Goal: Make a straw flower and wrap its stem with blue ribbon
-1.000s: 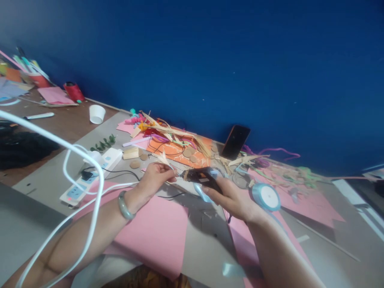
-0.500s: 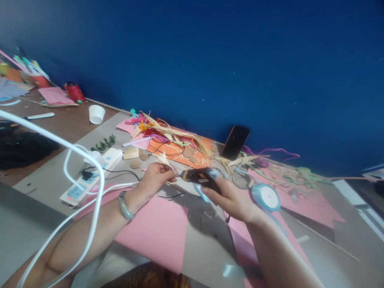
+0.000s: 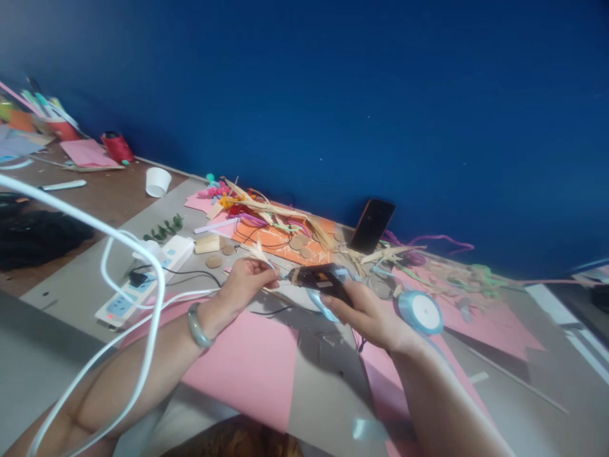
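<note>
My left hand (image 3: 247, 277) is closed in a pinch on a pale dried husk piece (image 3: 258, 251), whose pointed end sticks up above the fingers. My right hand (image 3: 366, 314) is wrapped around the body of a black glue gun (image 3: 321, 281). Its tip points left and is close to my left fingertips; whether they touch cannot be made out. Light blue ribbon (image 3: 324, 308) hangs just below the glue gun. To the right of my right wrist stands a ribbon spool (image 3: 421, 311). Beneath my hands lies a pink sheet (image 3: 252, 362).
A white power strip (image 3: 147, 279) with plugs and cables lies at left; a thick white cable (image 3: 159, 304) loops over my left forearm. Husk strips (image 3: 276, 208) cover an orange sheet (image 3: 266, 238). A phone (image 3: 372, 225) leans on the blue wall. A white cup (image 3: 158, 182) lies tilted.
The white cup has shifted slightly to the right. My right hand and the glue gun have barely moved, and my left hand keeps its pinch on the husk.
</note>
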The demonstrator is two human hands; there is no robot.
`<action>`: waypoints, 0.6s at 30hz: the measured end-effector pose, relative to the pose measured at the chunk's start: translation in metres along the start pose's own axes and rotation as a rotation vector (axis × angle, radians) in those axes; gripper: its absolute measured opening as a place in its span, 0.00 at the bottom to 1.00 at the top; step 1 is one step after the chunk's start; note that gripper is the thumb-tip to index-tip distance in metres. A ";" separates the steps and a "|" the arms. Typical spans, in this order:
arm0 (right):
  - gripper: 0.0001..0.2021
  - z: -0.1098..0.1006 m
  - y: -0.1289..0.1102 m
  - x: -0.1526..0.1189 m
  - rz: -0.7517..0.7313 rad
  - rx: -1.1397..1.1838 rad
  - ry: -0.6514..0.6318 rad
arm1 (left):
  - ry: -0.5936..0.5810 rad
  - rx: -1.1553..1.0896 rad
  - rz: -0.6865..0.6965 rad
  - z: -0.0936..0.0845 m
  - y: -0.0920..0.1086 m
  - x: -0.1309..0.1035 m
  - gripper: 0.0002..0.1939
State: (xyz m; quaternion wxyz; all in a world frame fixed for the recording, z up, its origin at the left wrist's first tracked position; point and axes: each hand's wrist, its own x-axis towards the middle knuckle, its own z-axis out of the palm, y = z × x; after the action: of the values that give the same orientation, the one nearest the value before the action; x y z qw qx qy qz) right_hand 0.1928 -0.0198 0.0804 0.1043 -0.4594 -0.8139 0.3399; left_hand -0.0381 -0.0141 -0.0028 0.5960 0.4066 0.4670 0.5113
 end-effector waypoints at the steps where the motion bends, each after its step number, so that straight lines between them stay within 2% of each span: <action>1: 0.18 0.000 0.000 0.000 0.005 -0.004 -0.001 | -0.002 0.000 0.000 0.000 0.000 0.000 0.12; 18: 0.17 0.002 -0.002 0.000 -0.018 0.008 0.030 | -0.007 -0.010 0.022 0.000 0.000 0.000 0.12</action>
State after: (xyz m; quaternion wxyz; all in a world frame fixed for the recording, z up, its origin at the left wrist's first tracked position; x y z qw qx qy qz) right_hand 0.1909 -0.0210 0.0802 0.1215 -0.4569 -0.8150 0.3352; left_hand -0.0384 -0.0141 -0.0025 0.5940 0.4104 0.4579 0.5187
